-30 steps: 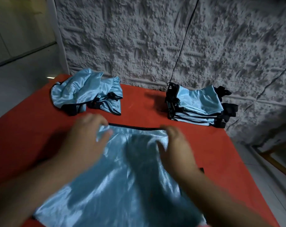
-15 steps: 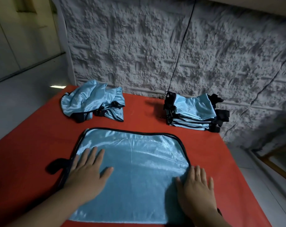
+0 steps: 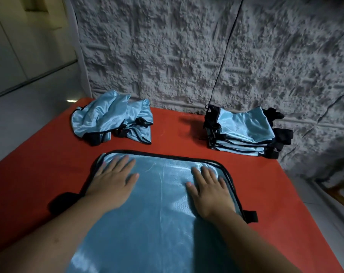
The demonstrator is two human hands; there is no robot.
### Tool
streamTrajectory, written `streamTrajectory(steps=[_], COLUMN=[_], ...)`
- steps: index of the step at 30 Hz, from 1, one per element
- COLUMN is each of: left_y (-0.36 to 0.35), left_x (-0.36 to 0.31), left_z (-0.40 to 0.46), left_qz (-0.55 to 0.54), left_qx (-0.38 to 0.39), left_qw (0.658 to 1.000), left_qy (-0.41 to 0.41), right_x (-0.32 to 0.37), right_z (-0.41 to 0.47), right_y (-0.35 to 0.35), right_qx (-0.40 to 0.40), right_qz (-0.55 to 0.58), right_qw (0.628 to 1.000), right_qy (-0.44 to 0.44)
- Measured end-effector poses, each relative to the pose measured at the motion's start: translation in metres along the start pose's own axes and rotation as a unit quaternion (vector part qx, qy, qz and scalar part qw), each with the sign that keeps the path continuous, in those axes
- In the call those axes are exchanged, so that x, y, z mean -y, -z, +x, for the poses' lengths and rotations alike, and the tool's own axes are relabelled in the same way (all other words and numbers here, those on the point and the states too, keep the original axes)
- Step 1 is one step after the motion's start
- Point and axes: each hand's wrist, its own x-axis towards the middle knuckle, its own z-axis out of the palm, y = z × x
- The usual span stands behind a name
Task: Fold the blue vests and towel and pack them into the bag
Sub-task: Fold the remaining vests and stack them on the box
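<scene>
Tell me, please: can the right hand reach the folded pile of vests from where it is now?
Probably yes. The right hand lies flat and holds nothing, and only bare red table lies between it and the folded pile.

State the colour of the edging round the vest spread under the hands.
Black, seen in the head view along the spread vest's far edge.

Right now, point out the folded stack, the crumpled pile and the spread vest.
folded stack (image 3: pixel 244 129), head view, top vest's blue face.
crumpled pile (image 3: pixel 108 117), head view, blue bunched fabric.
spread vest (image 3: pixel 163 194), head view, bare middle between the hands.
</scene>
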Motion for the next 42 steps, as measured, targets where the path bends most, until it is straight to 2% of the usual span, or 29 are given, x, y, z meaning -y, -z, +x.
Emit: streamTrajectory(steps=[4, 7, 9, 12, 15, 18, 21, 23, 26, 28, 29, 32, 34, 36, 42], left_y=[0.001, 0.002, 0.006, 0.008, -0.001, -0.003, 0.005, 0.013, 0.035, 0.047, 0.054, 0.028, 0.006, 0.000, 0.034], left_x=[0.008, 0.005, 0.001, -0.005, 0.001, 0.019, 0.034, 0.039, 0.035, 0.020, 0.012, -0.005, 0.009, 0.033, 0.057], left_z=[0.011, 0.009, 0.008, 0.001, -0.004, -0.002, -0.004, -0.010, -0.031, -0.054, -0.074, -0.111, -0.131, -0.143, -0.169], left_qz=[0.018, 0.020, 0.027, 0.039, 0.040, 0.039, 0.022, 0.043, 0.052, 0.022, 0.004, -0.011, 0.031, 0.077, 0.094], left_qx=[-0.015, -0.005, -0.013, -0.023, -0.010, -0.007, 0.005, -0.003, -0.073, -0.104, -0.098, -0.015, 0.022, 0.020, 0.033], left_qw=[0.998, 0.997, 0.998, 0.999, 0.999, 0.994, 0.984, 0.985, 0.989, 0.992, 0.994, 1.000, 0.999, 0.996, 0.979], left_qy=[0.065, 0.071, 0.060, 0.028, 0.030, 0.103, 0.176, 0.168, 0.119, 0.072, 0.049, 0.019, 0.027, 0.033, 0.176], right_x=[-0.016, -0.014, -0.010, 0.005, 0.017, -0.001, -0.024, -0.024, 0.003, 0.030, 0.046, 0.061, 0.052, 0.038, 0.012], right_z=[0.002, -0.002, -0.001, 0.006, 0.008, 0.007, 0.001, -0.008, -0.036, -0.065, -0.084, -0.110, -0.120, -0.126, -0.128], right_y=[-0.001, -0.001, 0.002, 0.006, -0.001, -0.004, 0.004, 0.008, 0.014, 0.015, 0.015, -0.015, -0.024, -0.019, -0.008], right_qx=[-0.022, -0.014, -0.036, -0.057, -0.014, -0.002, -0.006, -0.029, -0.079, -0.069, -0.056, -0.026, -0.015, -0.013, 0.017], right_qz=[-0.007, 0.004, 0.007, 0.035, 0.040, -0.016, -0.006, -0.001, 0.024, 0.061, 0.060, 0.022, 0.008, 0.002, -0.008], right_qw=[0.998, 0.997, 0.995, 0.997, 0.999, 1.000, 0.998, 0.999, 0.996, 0.993, 0.993, 0.994, 0.997, 0.999, 0.999], right_qy=[-0.059, -0.080, -0.090, -0.024, 0.024, -0.008, -0.055, -0.041, 0.022, 0.068, 0.089, 0.108, 0.073, 0.041, -0.029])
